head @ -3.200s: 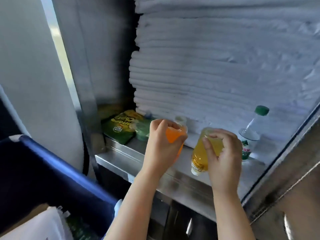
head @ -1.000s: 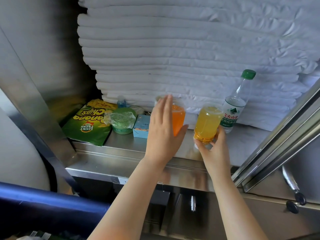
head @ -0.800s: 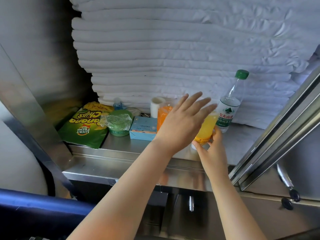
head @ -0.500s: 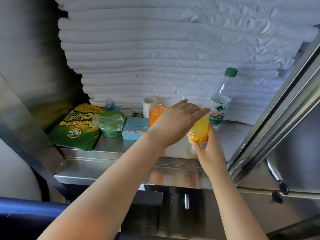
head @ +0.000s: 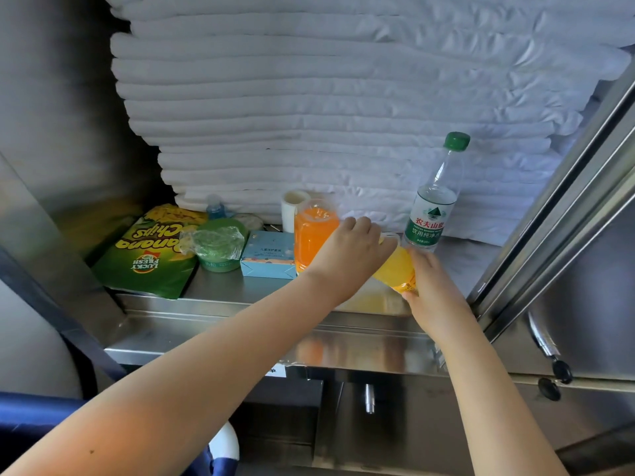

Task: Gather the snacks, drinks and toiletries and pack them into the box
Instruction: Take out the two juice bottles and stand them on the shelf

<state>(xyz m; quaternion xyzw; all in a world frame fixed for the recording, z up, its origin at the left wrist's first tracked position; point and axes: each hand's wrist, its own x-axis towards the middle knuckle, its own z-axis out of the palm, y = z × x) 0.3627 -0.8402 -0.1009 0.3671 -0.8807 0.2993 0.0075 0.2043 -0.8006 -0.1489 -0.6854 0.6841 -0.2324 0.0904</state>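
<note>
On a steel shelf stand an orange drink bottle and a water bottle with a green cap. Between them a yellow drink bottle leans to the left. My right hand holds its lower end. My left hand curls over its upper end and cap. Left of the orange bottle lie a light blue box, a green wrapped cup and a green banana chips bag. The packing box is not in view.
A tall stack of folded white linen fills the back of the shelf. A small blue-capped bottle and a white roll stand against it. A steel frame slants at the right. A blue fabric edge shows at lower left.
My left hand left the orange bottle, crossed to the right and closed over the top of the yellow bottle. The yellow bottle has tipped from upright to leaning left.
</note>
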